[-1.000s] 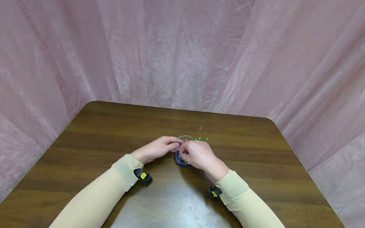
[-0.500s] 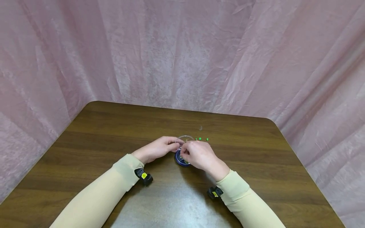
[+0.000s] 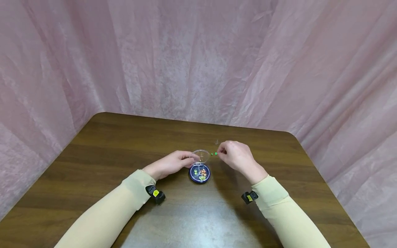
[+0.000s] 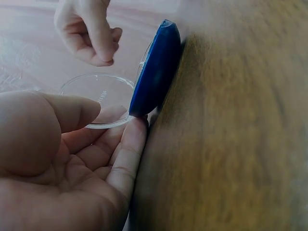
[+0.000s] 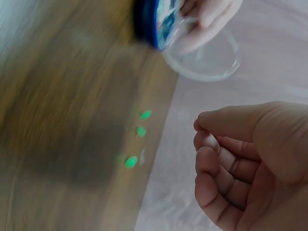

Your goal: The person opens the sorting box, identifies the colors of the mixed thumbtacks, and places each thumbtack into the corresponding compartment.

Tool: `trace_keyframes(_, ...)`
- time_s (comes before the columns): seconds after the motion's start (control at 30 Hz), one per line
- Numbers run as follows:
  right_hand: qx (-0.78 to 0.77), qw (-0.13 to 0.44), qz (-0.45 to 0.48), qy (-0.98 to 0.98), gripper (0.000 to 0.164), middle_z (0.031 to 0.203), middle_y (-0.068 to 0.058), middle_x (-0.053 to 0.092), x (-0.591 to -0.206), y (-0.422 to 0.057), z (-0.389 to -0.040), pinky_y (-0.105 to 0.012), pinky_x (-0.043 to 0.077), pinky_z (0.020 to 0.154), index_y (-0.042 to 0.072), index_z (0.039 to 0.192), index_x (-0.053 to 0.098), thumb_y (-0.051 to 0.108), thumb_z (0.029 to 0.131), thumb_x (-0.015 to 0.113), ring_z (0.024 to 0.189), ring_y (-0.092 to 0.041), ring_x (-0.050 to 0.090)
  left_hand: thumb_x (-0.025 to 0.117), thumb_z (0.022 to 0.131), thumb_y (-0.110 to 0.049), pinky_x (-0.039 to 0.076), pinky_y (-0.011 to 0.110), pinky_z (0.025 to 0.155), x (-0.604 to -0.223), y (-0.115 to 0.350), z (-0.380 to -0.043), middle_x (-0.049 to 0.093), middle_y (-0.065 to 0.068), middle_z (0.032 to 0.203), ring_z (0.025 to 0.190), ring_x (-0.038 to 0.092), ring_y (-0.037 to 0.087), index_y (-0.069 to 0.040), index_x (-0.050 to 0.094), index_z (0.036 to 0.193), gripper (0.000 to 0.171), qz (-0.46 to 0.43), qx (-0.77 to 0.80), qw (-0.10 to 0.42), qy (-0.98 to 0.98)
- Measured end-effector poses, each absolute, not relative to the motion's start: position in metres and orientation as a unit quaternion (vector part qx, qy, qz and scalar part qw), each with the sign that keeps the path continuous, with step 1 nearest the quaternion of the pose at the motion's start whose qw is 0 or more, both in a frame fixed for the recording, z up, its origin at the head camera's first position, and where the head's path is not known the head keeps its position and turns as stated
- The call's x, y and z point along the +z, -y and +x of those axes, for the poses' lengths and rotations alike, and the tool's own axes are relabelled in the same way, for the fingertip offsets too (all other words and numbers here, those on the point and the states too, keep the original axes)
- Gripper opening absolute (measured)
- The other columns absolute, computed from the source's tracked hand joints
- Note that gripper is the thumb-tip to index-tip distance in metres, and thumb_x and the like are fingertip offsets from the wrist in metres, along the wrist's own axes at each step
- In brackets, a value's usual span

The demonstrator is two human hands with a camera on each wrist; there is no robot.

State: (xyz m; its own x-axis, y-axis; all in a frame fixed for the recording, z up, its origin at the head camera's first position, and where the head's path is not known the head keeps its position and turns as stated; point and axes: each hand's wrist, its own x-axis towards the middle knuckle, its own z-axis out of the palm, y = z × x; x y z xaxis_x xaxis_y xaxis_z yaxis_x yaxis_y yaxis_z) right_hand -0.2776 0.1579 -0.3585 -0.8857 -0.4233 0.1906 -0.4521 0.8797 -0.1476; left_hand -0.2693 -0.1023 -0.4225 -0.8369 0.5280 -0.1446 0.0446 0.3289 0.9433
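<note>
A round blue pill case [image 3: 200, 179] lies on the table with its clear lid [image 3: 201, 151] raised at the far side. My left hand [image 3: 178, 162] holds the lid, thumb on one face and fingers behind it; in the left wrist view the lid [image 4: 103, 126] shows between them. Yellow-green and orange-brown pieces [image 3: 203, 172] lie in the case's compartments. To the right of it, my right hand [image 3: 237, 156] hovers by the green pills [image 3: 215, 153], fingers curled and thumb against the index fingertip. Nothing shows in its pinch. Three green pills [image 5: 140, 131] appear in the right wrist view.
A brown wood-grain table [image 3: 124, 137] carries everything, with rounded far corners. Pink curtains [image 3: 186, 62] hang behind it and at both sides. A small pale mark [image 3: 216, 142] lies on the wood beyond the green pills.
My right hand has moved from over the pill case to the right and slightly away, beside the green pills, uncovering the compartments. The left hand has stayed at the lid.
</note>
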Motion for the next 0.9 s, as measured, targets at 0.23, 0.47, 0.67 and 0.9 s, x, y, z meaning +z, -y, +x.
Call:
trace_keyframes(0.23, 0.070, 0.064, 0.214, 0.972, 0.010, 0.075, 0.014, 0.061, -0.368, -0.165, -0.294, -0.032, 0.047, 0.058, 0.027, 0.077, 0.069, 0.023, 0.086, 0.068, 0.068, -0.009, 0.056, 0.052, 0.105, -0.027, 0.045, 0.032, 0.101, -0.425, 0.103, -0.270, 0.062, 0.000, 0.132, 0.114, 0.062, 0.017, -0.012, 0.063, 0.134, 0.035, 0.180, 0.557, 0.218, -0.781)
trace_keyframes(0.47, 0.052, 0.048, 0.216, 0.974, 0.010, 0.076, 0.014, 0.062, -0.378, -0.152, -0.304, -0.034, 0.048, 0.058, 0.028, 0.076, 0.068, 0.024, 0.085, 0.068, 0.070, -0.010, 0.058, 0.053, 0.104, -0.025, 0.046, 0.031, 0.100, -0.426, 0.103, -0.270, 0.063, 0.000, 0.131, 0.116, 0.061, 0.017, -0.010, 0.064, 0.133, 0.034, 0.182, 0.570, 0.217, -0.772)
trace_keyframes(0.67, 0.042, 0.040, 0.212, 0.976, 0.008, 0.079, 0.015, 0.065, -0.387, -0.140, -0.310, -0.036, 0.050, 0.062, 0.029, 0.078, 0.070, 0.032, 0.086, 0.071, 0.075, -0.011, 0.062, 0.054, 0.104, -0.026, 0.047, 0.030, 0.099, -0.426, 0.103, -0.270, 0.063, 0.000, 0.131, 0.117, 0.060, 0.017, -0.012, 0.065, 0.132, 0.033, 0.184, 0.570, 0.215, -0.771)
trace_keyframes(0.9, 0.026, 0.035, 0.204, 0.978, 0.014, 0.076, 0.013, 0.064, -0.392, -0.133, -0.313, -0.036, 0.049, 0.060, 0.029, 0.074, 0.068, 0.034, 0.087, 0.071, 0.074, -0.012, 0.061, 0.054, 0.104, -0.026, 0.047, 0.030, 0.098, -0.427, 0.103, -0.271, 0.063, 0.000, 0.130, 0.117, 0.060, 0.017, -0.013, 0.065, 0.130, 0.031, 0.178, 0.572, 0.217, -0.771)
